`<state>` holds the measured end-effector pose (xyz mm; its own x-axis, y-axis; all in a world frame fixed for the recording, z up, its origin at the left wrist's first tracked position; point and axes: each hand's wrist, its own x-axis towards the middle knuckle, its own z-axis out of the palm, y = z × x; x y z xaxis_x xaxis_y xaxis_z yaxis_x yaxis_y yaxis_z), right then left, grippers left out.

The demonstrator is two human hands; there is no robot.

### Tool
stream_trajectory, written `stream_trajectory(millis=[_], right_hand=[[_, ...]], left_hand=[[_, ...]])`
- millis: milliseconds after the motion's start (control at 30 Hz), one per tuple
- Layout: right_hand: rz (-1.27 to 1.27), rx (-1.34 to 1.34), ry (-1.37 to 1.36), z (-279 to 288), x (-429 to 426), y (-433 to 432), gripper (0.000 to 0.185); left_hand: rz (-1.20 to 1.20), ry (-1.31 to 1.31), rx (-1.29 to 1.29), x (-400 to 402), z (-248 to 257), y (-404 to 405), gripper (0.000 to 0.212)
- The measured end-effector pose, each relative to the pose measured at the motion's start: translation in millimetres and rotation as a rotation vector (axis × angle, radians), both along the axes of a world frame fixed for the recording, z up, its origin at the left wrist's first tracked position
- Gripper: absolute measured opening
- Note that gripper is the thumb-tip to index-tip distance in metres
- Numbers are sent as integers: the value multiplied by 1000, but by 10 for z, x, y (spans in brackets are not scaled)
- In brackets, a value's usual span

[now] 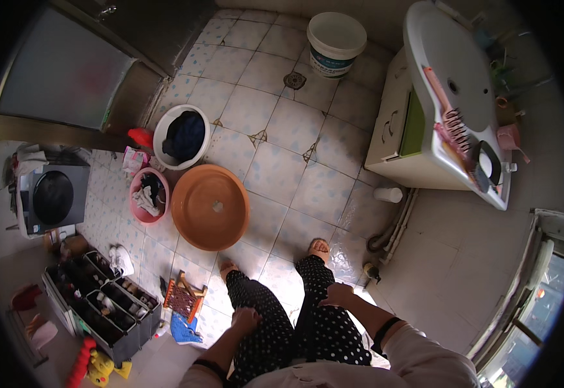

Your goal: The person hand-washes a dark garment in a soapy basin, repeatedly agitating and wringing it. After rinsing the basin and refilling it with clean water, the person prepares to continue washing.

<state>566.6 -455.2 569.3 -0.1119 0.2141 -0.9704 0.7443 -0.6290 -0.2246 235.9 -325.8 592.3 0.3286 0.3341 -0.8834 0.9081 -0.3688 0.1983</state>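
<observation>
My left hand is at the thigh of my black polka-dot trousers, its fingers curled. At the other leg, my right hand touches the trouser cloth near the knee, fingers bent. Whether either hand grips the cloth cannot be made out. Ahead of my left foot lies a wide orange-brown plastic basin with a small pale patch at its bottom. Beyond it a white basin holds dark clothes. A smaller pink basin beside them contains white and dark cloth.
A white bucket stands by a floor drain. To the right is a washbasin cabinet with a hairbrush on its rim. On the left are a folding stool, a compartmented organiser and a washing machine. The tiles look wet.
</observation>
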Motion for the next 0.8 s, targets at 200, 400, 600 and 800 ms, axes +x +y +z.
stream_trajectory(millis=[200,400,600,800], right_hand=[[-38,196,-29,291,171,-88,27],[-252,178,515,590,670,-167,14],[-145,320,183,659,856,620,19],[79,371,-54,835,1075,2143,33]], left_hand=[[-56,51,57,774,372,272,30],[79,-316,-520,716,899,717,21],[229,-338,-315,690,1037,1376,22],[297,-333,-118,923,977,2305,21]])
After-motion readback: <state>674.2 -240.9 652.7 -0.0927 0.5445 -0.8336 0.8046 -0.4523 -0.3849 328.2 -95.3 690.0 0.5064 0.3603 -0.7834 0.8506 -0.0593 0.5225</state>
